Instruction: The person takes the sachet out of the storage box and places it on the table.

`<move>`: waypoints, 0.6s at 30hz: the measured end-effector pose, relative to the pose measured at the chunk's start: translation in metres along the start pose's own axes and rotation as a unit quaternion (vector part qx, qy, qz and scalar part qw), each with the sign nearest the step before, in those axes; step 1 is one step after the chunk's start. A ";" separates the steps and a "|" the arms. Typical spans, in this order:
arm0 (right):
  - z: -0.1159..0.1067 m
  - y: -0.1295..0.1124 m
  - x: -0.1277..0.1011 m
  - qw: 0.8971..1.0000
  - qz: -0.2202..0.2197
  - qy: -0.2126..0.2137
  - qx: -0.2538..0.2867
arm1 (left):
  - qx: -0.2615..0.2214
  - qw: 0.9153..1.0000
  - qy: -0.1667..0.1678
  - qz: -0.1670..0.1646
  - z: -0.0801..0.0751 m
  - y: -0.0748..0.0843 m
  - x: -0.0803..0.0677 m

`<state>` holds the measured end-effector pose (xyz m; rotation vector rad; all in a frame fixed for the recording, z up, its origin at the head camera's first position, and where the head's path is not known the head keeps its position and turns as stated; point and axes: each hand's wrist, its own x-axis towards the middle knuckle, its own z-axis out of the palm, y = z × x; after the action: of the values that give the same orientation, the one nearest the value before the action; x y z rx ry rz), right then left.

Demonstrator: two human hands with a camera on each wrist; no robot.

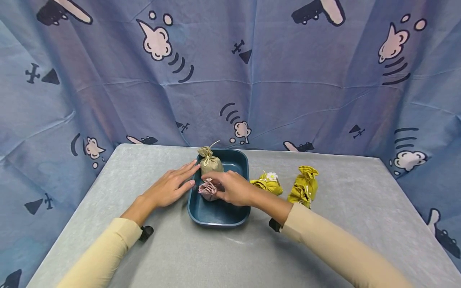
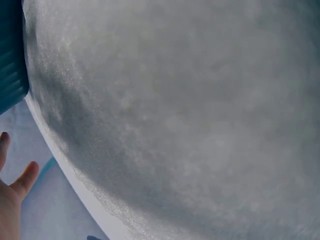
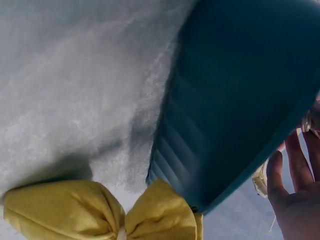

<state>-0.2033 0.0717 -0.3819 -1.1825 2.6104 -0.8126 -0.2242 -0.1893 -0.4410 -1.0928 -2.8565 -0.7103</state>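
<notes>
A dark teal plastic bin (image 1: 217, 223) stands on the grey tabletop. Inside it, toward the back left, sits a beige drawstring pouch (image 1: 211, 166), its neck tied with a cord. My right hand (image 1: 235, 188) reaches over the bin's right side and holds a pink drawstring pouch (image 1: 206, 192) by its gathered top, in front of the beige one. In the right wrist view that pouch is mostly cut off at the edge. With fingers extended, my left hand (image 1: 169, 186) touches the bin's left rim. The left wrist view shows only part of this hand (image 2: 15, 195).
Right of the bin lies a mustard-yellow pouch (image 1: 267, 185) with a white flower. Farther right is another mustard-yellow bundle (image 1: 304, 186), tied with cord. A blue patterned curtain (image 1: 273, 100) hangs behind the table.
</notes>
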 end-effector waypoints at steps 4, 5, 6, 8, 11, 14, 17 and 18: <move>-0.005 -0.001 0.000 1.000 0.010 0.014 0.025 | -0.003 1.000 -0.004 -0.004 -0.001 0.001 0.001; -0.006 -0.001 0.000 0.999 0.012 0.015 0.031 | -0.003 1.000 -0.004 -0.004 -0.001 0.001 0.001; -0.007 -0.002 -0.001 0.999 0.014 0.015 0.037 | -0.003 1.000 -0.004 -0.004 -0.001 0.001 0.001; -0.010 -0.002 -0.001 0.999 0.017 0.014 0.049 | -0.002 1.000 -0.003 -0.003 -0.001 0.001 0.002; -0.013 -0.004 -0.003 0.998 0.019 0.014 0.061 | 0.001 1.000 -0.002 -0.001 -0.001 0.001 0.002; -0.015 -0.005 -0.005 0.997 0.017 0.018 0.073 | 0.002 1.000 -0.002 0.001 -0.002 0.001 0.002; -0.019 -0.007 -0.007 0.996 0.015 0.020 0.082 | 0.003 1.000 -0.003 0.001 -0.002 0.002 0.001; -0.020 -0.007 -0.008 0.996 0.014 0.022 0.087 | 0.003 1.000 -0.003 0.001 -0.002 0.002 0.001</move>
<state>-0.2003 0.0820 -0.3619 -1.0898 2.5227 -1.0464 -0.2242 -0.1880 -0.4381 -1.0984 -2.8604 -0.7001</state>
